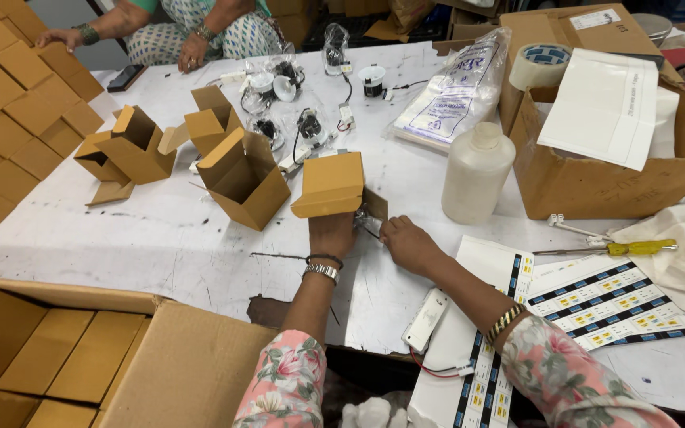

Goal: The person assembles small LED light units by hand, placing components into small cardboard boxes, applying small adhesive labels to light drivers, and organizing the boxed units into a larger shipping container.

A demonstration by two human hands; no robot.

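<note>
My left hand (331, 234) grips a small closed brown cardboard box (329, 184) from below, holding it upright on the white table (160, 238). My right hand (407, 242) rests at the box's right side, fingers on its open side flap (375, 204) and a small clear-wrapped part sticking out there. Several open small boxes (243, 178) stand just to the left. Bagged electrical parts (279, 103) lie behind them.
A white plastic bottle (477, 170) stands to the right, beside a large open carton (596, 182) with a paper sheet. Label sheets (612, 297), a yellow screwdriver (636, 247) and a cloth lie right. Stacked boxes fill a carton (57, 357) at front left. Another person sits across.
</note>
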